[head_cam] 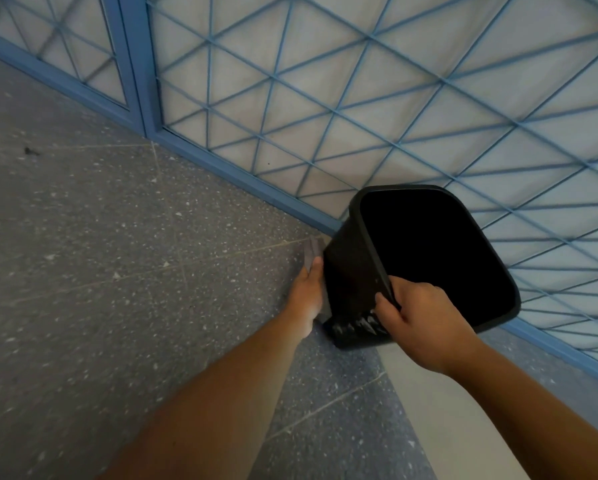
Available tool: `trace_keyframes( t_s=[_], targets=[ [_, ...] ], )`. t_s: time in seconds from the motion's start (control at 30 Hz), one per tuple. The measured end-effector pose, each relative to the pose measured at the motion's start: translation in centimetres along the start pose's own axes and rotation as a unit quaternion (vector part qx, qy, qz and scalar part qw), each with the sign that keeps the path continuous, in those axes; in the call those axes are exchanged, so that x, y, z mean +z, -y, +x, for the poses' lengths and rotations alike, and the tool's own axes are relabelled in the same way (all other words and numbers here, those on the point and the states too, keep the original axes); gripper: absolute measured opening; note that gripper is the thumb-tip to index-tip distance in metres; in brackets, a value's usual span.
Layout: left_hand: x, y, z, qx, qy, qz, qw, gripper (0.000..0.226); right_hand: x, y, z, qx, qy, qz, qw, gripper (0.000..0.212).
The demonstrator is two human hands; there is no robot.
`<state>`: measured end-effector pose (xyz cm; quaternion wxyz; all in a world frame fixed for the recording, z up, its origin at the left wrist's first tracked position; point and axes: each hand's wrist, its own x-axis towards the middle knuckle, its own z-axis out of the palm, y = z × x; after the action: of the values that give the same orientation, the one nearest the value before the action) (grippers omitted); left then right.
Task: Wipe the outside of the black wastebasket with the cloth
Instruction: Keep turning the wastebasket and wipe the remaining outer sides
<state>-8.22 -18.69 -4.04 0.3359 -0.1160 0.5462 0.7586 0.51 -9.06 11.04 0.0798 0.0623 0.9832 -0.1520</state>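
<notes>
Black wastebasket (353, 271) tilted up off the floor (117, 254), rim pinched by right hand (418, 327) to expose its side; cloth (313, 252) pressed there under left hand (308, 289), fingers flat.

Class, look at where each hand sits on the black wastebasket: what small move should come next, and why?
Probably slide the left hand with the cloth along the side wall it presses on, toward the rim. The right hand grips the rim of the tilted wastebasket, steadying it, and the cloth sits near the base, so the wall above it looks unwiped, though that is hard to tell.
</notes>
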Motion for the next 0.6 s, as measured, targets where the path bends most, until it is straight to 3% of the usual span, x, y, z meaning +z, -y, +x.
trace_keyframes(
  t_s=[0.07,0.2,0.33,0.47,0.6],
  targets=[
    [0.2,0.0,0.6,-0.018,-0.002,-0.022,1.0,0.055,0.1,0.1,0.1,0.003,-0.007,0.0,1.0,0.03],
    [1.6,1.0,-0.6,0.048,0.009,-0.053,0.997,0.049,0.1,0.0,0.2,0.005,-0.018,0.001,1.0,0.031],
    [0.8,1.1,0.1,0.013,-0.018,-0.054,0.998,0.05,0.1,0.1,0.0,-0.003,-0.019,0.002,1.0,0.031],
    [2.3,1.9,-1.6,0.093,0.002,-0.021,0.995,0.055,-0.1,-0.1,0.2,-0.014,-0.016,0.001,1.0,0.028],
    [1.2,1.6,-0.7,0.053,-0.014,-0.033,0.998,0.05,0.0,-0.1,0.2,-0.012,-0.018,0.006,1.0,0.028]
  ],
)
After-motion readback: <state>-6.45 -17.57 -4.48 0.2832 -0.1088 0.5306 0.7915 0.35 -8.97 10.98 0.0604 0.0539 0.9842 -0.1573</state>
